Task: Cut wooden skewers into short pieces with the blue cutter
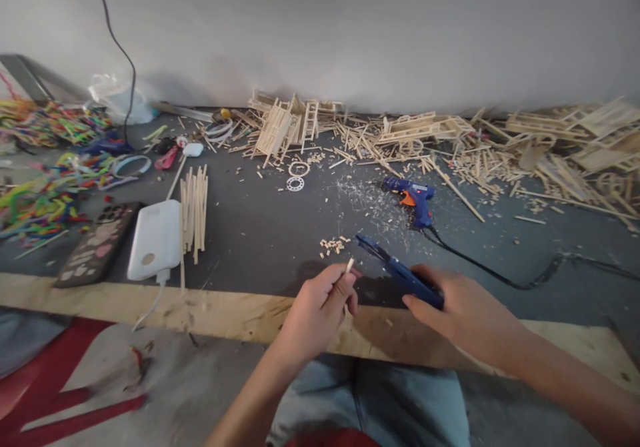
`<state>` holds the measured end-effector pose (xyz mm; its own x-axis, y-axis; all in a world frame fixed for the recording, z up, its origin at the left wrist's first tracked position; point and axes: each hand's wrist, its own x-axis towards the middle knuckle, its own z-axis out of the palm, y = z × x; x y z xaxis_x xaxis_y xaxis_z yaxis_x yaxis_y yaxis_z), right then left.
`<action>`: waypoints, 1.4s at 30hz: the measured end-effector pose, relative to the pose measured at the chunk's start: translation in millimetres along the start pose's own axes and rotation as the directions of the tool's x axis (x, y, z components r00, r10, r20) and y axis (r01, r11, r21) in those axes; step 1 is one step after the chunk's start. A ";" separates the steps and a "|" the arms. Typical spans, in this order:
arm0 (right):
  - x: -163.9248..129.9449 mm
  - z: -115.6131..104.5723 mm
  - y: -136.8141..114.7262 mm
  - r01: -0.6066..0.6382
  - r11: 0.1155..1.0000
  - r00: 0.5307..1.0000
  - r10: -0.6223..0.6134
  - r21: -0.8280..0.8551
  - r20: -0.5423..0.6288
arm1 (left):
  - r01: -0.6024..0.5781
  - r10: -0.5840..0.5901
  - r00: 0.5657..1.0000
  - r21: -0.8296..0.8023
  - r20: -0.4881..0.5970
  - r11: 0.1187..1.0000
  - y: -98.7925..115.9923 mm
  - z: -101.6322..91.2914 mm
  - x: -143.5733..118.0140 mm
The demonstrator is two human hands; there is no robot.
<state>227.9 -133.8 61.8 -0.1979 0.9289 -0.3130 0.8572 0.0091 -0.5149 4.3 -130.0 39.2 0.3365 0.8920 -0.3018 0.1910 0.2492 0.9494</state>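
My left hand pinches a short wooden stick piece between thumb and fingers, just above the table's front edge. My right hand grips a dark blue cutter tool, whose blade end points up and left toward the stick tip. A small heap of cut wooden bits lies just beyond the stick. A blue glue gun with an orange trigger lies farther back, its black cable trailing to the right.
A bundle of long sticks, a white power bank and a phone lie at left. Colourful pipe cleaners fill the far left. Stick-built frames and scraps pile along the wall. The wooden table edge runs across the front.
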 end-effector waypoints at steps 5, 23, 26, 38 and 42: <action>-4.8 7.6 -7.8 0.111 0.990 0.991 -0.117 -0.086 -0.068 | -0.019 0.008 0.996 -0.134 -0.087 0.991 -11.4 15.3 -4.2; 2.2 15.2 -18.1 0.075 0.994 0.997 -0.076 -0.078 -0.011 | -0.005 -0.065 0.967 -0.276 -0.245 0.961 -22.5 35.2 -6.8; 1.7 13.5 -18.7 0.100 0.991 0.995 -0.102 -0.089 -0.020 | 0.002 -0.073 0.973 -0.308 -0.219 0.951 -22.0 34.0 -7.7; -1.8 13.3 -19.5 0.107 0.991 0.994 -0.109 -0.078 -0.021 | -0.009 -0.054 0.982 -0.328 -0.182 0.945 -19.1 30.7 -10.4; -2.9 12.8 -20.5 0.114 0.991 0.993 -0.115 -0.075 -0.020 | -0.017 -0.045 0.983 -0.326 -0.180 0.945 -19.7 31.7 -11.7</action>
<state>204.8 -141.5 63.0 -0.2858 0.9290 -0.2353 0.8623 0.1422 -0.4860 25.8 -157.3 21.3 0.1558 0.9333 -0.3237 -0.1261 0.3438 0.9305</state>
